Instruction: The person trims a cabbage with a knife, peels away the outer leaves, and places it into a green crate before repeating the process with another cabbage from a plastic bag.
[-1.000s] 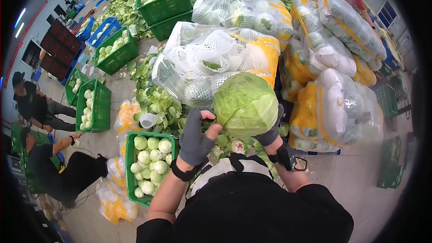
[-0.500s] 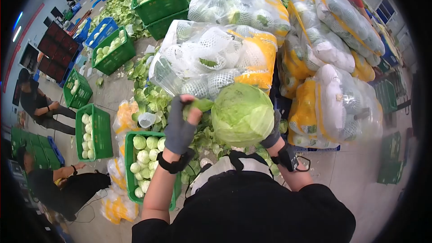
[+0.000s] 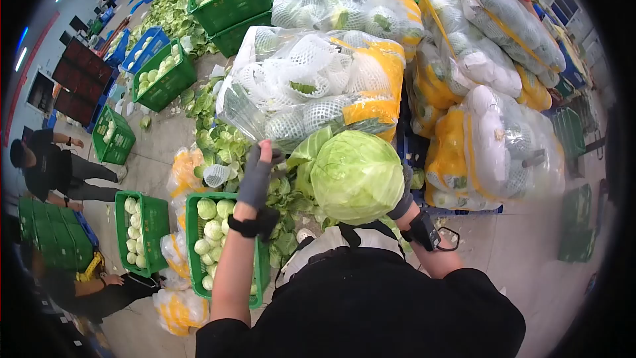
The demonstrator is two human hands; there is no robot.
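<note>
a large, round, pale green cabbage (image 3: 358,176) is held up before the person's body; near-spherical, it has no clear long axis, and which way its stem points cannot be told. a broad, loose green leaf (image 3: 311,149) juts up and left. the grey-gloved right hand (image 3: 401,204) grips the cabbage's right side, fingers mostly hidden. the grey-gloved left hand (image 3: 255,176) is blurred near the leaf; open or pinching, i cannot tell. the cabbage looks smooth, glossy, faintly veined.

left hand (image 3: 254,179): gloved, raised, unclenched | right hand (image 3: 403,205): gloved, mostly hidden | forearms (image 3: 231,268): bare, stretched forward
</note>
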